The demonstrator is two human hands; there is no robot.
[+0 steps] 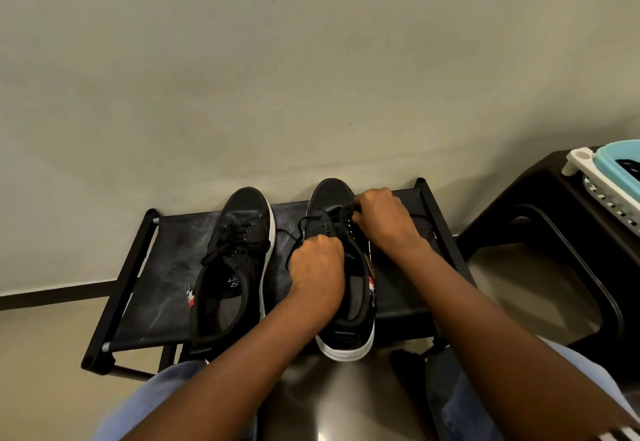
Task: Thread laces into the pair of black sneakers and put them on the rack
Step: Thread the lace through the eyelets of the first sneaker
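Two black canvas sneakers with white soles stood side by side on the top shelf of a low black metal-framed rack [145,288], each with its long axis running from the viewer toward the wall, toe at the wall end and heel at the near edge. The left sneaker [239,253] was laced, its black lace [230,243] lying loose across the eyelets. The right sneaker [346,302] had its heel overhanging the shelf's near edge. The left hand [317,267] was curled into a fist over the tongue area, gripping a strand of the second black lace [304,220], which looped out to the left of the shoe. The right hand [384,218], fingers bent, pinched the lace at the upper eyelets on the shoe's right side. The rack stood against a plain pale grey-green wall [311,59] with a dark skirting strip, on a glossy pale floor [45,371]. To the right, well apart from the rack, a dark brown plastic stool [540,205] carried a white and light-blue plastic basket [602,166].
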